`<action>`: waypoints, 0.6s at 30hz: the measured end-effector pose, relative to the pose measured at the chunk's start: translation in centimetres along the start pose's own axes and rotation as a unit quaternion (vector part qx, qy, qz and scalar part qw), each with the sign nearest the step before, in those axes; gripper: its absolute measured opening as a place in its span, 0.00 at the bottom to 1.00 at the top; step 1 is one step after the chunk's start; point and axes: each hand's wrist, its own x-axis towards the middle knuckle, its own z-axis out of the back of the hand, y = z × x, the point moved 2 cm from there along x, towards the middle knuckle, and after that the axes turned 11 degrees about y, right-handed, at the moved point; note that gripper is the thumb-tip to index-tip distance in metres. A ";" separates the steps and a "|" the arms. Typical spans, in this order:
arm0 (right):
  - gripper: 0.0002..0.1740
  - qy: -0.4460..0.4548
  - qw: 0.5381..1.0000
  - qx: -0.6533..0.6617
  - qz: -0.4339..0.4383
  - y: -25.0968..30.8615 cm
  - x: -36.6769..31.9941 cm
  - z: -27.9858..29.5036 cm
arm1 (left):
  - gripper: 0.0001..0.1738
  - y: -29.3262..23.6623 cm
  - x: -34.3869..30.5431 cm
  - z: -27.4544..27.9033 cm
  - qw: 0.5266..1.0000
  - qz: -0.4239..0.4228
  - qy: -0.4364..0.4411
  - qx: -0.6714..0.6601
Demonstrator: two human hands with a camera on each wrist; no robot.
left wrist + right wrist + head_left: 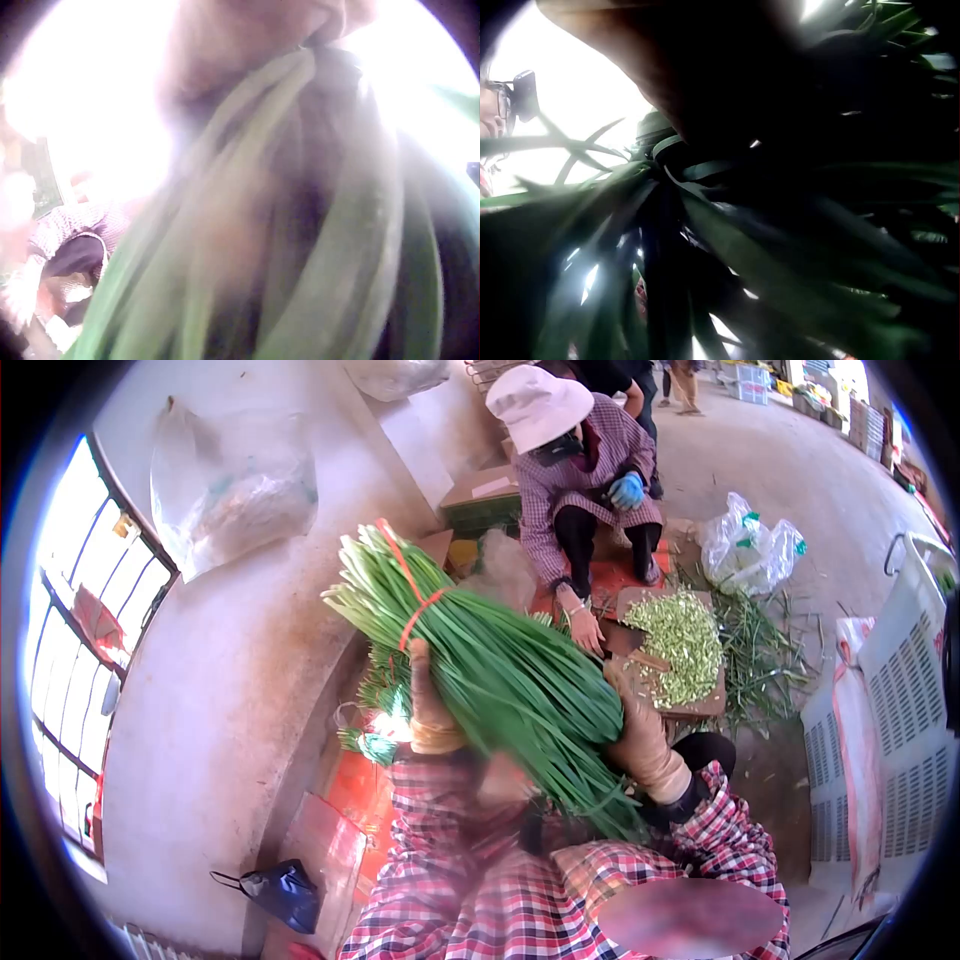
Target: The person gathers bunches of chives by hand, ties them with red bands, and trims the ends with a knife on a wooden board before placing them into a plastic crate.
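Observation:
A large bundle of garlic chives (510, 670) is held up slantwise in front of my body, pale stem ends at the upper left. An orange-red band (420, 615) ties it near those stems. My left hand (430, 695) grips the bundle just below the band, its fingers hidden beneath the stems. Around the leafy side at the right curls my right hand (640, 735), partly covered by leaves. Blurred long leaves (322, 262) hang close below the hand in the left wrist view. Dark leaves (727, 247) fill much of the right wrist view.
Across from me a person in a pale hat (540, 405) crouches beside a board (705, 705) heaped with chopped pale-green pieces (680, 645). Loose green leaves (760, 665) litter the floor. A white perforated crate (910, 690) stands at right, a wall (230, 690) at left.

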 end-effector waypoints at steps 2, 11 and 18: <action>0.51 0.018 0.999 -0.037 0.031 0.1 -0.3 0.2 | 0.34 0.9 -0.2 0.8 0.998 0.004 -0.014 -0.058; 0.10 -0.035 0.908 -0.407 -0.091 -5.6 4.0 11.9 | 0.42 3.9 0.2 5.9 0.989 0.066 0.113 -0.065; 0.24 -0.055 0.991 0.032 0.115 8.8 11.1 8.4 | 0.41 7.2 0.5 4.3 0.969 0.185 0.158 -0.048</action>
